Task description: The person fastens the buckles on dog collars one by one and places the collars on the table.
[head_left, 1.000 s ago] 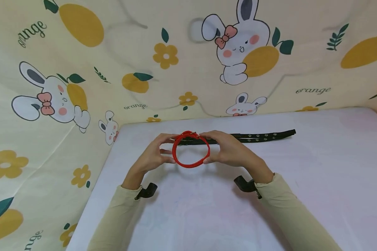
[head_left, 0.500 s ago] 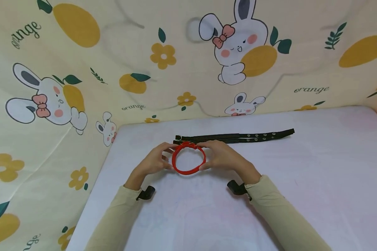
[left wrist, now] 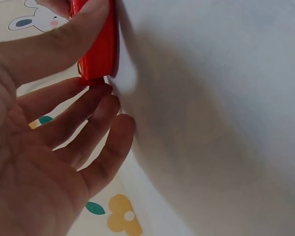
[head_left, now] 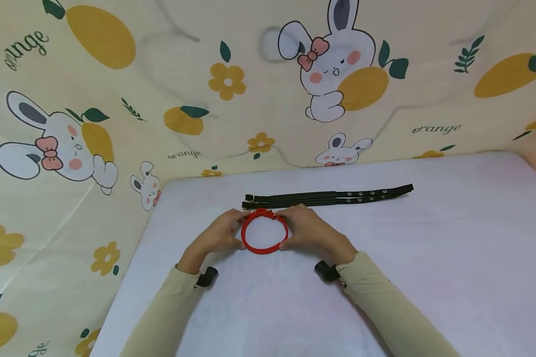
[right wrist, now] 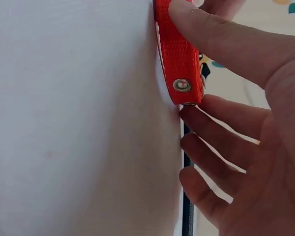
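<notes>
Left hand [head_left: 221,232] and right hand [head_left: 310,229] pinched the red collar [head_left: 261,251] between them.
From the head view, I saw white table [head_left: 268,307] running wide rightward, far edge behind the black straps [head_left: 286,200]; left wrist showed the collar's rim close to the table, right wrist its eyelet [right wrist: 182,85].

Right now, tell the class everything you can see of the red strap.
The red strap looks woven and forms a closed ring, with a metal eyelet and metal fittings towards its far side. It lies level, at or just above the table, nearer the person than the black straps. The left hand and right hand pinch it from either side.
</notes>
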A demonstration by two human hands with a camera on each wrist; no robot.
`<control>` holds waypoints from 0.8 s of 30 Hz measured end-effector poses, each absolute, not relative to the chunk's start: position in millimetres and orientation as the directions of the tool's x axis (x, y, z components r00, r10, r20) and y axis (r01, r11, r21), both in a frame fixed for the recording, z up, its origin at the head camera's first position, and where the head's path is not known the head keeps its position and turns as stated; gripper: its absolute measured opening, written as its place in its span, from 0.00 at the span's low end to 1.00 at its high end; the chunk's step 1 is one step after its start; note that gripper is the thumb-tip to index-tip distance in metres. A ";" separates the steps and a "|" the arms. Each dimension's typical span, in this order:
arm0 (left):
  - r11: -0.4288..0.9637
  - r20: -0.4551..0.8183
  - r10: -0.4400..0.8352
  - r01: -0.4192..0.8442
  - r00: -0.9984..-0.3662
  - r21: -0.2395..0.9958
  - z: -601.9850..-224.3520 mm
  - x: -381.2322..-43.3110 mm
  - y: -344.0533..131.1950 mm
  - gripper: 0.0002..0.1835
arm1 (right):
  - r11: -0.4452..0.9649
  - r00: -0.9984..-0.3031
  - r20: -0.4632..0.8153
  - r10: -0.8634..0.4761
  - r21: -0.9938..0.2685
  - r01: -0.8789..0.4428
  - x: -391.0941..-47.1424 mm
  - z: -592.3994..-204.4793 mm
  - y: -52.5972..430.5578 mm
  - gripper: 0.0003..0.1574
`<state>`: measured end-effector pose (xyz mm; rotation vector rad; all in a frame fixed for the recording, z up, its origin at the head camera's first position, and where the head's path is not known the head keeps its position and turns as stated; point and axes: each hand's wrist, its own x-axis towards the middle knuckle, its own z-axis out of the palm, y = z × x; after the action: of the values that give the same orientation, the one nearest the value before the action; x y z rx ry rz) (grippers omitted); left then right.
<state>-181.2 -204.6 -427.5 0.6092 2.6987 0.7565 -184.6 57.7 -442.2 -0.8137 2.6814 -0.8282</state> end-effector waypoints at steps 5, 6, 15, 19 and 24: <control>0.787 -0.200 0.477 0.315 -0.856 0.531 -418.6 -180.8 -207.5 0.51 | 0.720 -0.830 -0.080 -0.552 -0.548 -0.426 -184.2 -441.0 65.3 0.53; 0.788 -0.209 0.474 0.306 -0.855 0.534 -416.5 -181.9 -209.3 0.53 | 0.724 -0.835 -0.083 -0.544 -0.548 -0.418 -185.0 -439.0 70.9 0.53; 0.764 -0.133 0.273 0.131 -0.953 0.632 -411.6 -204.3 -207.1 0.33 | 0.704 -0.932 -0.033 -0.361 -0.665 -0.250 -194.5 -404.8 175.6 0.39; 0.724 -0.088 0.157 0.054 -0.984 0.688 -421.3 -207.9 -201.1 0.26 | 0.746 -0.971 -0.053 -0.234 -0.650 -0.144 -191.6 -392.4 221.1 0.39; 0.684 -0.040 0.085 0.029 -0.996 0.729 -434.3 -211.1 -204.4 0.21 | 0.750 -0.992 -0.053 -0.116 -0.659 -0.053 -188.3 -395.2 265.8 0.41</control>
<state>-211.1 -204.4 -434.3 0.0950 2.8177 1.2181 -188.3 265.8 -395.2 -0.1379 2.8535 -1.0709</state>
